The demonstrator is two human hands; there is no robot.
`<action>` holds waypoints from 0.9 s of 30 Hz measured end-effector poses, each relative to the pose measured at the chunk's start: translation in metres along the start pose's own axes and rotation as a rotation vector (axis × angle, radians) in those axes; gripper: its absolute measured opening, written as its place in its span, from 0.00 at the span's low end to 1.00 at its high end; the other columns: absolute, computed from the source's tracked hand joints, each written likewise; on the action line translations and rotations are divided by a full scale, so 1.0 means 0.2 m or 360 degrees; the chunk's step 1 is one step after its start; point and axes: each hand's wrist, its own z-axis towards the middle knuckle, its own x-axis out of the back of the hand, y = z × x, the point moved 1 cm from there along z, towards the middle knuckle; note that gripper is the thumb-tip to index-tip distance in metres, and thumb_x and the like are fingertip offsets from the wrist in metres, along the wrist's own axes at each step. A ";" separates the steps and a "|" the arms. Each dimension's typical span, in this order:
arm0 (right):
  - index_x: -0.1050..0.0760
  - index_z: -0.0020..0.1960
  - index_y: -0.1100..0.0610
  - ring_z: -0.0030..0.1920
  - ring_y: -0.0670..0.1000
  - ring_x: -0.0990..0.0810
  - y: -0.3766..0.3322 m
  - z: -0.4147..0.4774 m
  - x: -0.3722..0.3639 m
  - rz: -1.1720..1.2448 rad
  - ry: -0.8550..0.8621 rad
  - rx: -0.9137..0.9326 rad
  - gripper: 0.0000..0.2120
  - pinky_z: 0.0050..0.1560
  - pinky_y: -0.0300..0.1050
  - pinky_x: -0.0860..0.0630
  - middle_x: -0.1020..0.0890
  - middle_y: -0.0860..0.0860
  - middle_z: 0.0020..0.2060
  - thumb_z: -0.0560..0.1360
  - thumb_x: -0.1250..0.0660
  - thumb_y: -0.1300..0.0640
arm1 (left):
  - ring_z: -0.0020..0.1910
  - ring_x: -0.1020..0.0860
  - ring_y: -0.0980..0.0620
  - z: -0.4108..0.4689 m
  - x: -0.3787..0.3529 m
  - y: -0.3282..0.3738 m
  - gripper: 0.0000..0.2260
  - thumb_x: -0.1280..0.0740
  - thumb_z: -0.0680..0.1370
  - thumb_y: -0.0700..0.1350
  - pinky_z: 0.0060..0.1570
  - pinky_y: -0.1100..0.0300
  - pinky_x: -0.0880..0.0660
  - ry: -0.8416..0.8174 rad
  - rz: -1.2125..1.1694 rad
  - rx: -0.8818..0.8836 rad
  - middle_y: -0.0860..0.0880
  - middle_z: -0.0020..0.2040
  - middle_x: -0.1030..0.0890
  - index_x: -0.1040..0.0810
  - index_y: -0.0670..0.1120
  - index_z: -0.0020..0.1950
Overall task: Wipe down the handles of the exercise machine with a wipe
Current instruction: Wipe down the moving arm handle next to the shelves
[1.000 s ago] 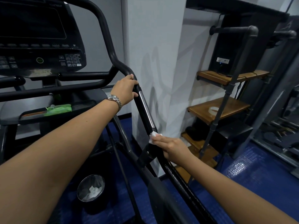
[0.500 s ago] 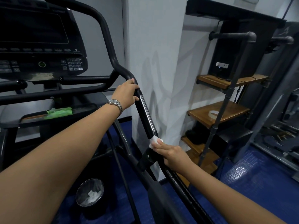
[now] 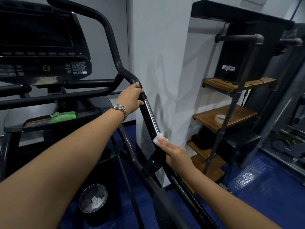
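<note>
– White wipe [image 3: 158, 138]: where was it?
– Under the straight fingers of my right hand [image 3: 176, 153], pressed flat on the black handle [image 3: 146, 115], at the chrome strip's [image 3: 152, 115] lower end.
– And the left hand [image 3: 132, 98]?
– Wrapped round that handle higher up, well apart from the right. A bin [image 3: 93, 198] stood far below.

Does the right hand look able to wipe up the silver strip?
Probably yes: right hand presses the wipe at the foot of the silver strip; nothing covers it below the left hand.

On the handle [image 3: 151, 116], right hand [image 3: 176, 152] presses wipe [image 3: 158, 137], left hand [image 3: 131, 98] grips above.
</note>
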 end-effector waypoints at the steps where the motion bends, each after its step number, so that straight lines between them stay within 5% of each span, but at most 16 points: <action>1: 0.21 0.60 0.57 0.45 0.52 0.15 0.02 -0.01 0.01 -0.0021 0.0001 -0.0045 0.25 0.37 0.46 0.18 0.17 0.52 0.56 0.66 0.31 0.72 | 0.67 0.30 0.44 0.00 0.00 0.00 0.26 0.29 0.74 0.45 0.65 0.50 0.32 0.0009 0.0003 -0.0006 0.45 0.74 0.37 0.31 0.44 0.71; 5: 0.19 0.58 0.56 0.32 0.53 0.18 0.06 -0.06 0.07 0.0016 -0.0193 -0.0376 0.18 0.34 0.32 0.28 0.14 0.54 0.38 0.72 0.40 0.64 | 0.67 0.31 0.44 0.00 -0.01 -0.01 0.26 0.29 0.74 0.45 0.65 0.50 0.32 0.0030 -0.0002 -0.0007 0.46 0.74 0.37 0.31 0.44 0.71; 9: 0.19 0.57 0.58 0.44 0.49 0.16 0.07 -0.14 0.07 0.0076 -0.0109 -0.0380 0.21 0.50 0.20 0.33 0.15 0.53 0.49 0.68 0.34 0.73 | 0.67 0.31 0.44 0.00 -0.01 -0.02 0.26 0.29 0.74 0.46 0.65 0.50 0.32 0.0037 0.0002 -0.0014 0.46 0.74 0.36 0.31 0.44 0.70; 13: 0.21 0.61 0.60 0.48 0.47 0.16 -0.01 -0.14 0.07 0.0139 0.0127 -0.0121 0.20 0.49 0.33 0.21 0.17 0.53 0.54 0.70 0.36 0.69 | 0.67 0.30 0.45 0.00 -0.01 -0.02 0.26 0.30 0.74 0.46 0.65 0.50 0.32 0.0046 0.0007 -0.0020 0.46 0.74 0.37 0.31 0.44 0.70; 17: 0.21 0.62 0.57 0.55 0.47 0.18 -0.01 -0.12 0.04 0.0110 -0.0030 0.0131 0.19 0.45 0.44 0.18 0.19 0.50 0.59 0.72 0.32 0.64 | 0.67 0.30 0.45 -0.01 -0.01 -0.01 0.26 0.30 0.74 0.45 0.66 0.50 0.33 0.0046 -0.0003 -0.0024 0.46 0.74 0.37 0.31 0.44 0.71; 27: 0.20 0.60 0.55 0.56 0.47 0.19 0.02 -0.08 0.03 0.0082 -0.0044 0.0038 0.25 0.43 0.45 0.17 0.19 0.49 0.60 0.65 0.26 0.70 | 0.66 0.29 0.44 -0.01 -0.01 0.00 0.25 0.31 0.75 0.45 0.64 0.50 0.30 0.0045 0.0025 -0.0038 0.45 0.74 0.38 0.32 0.43 0.71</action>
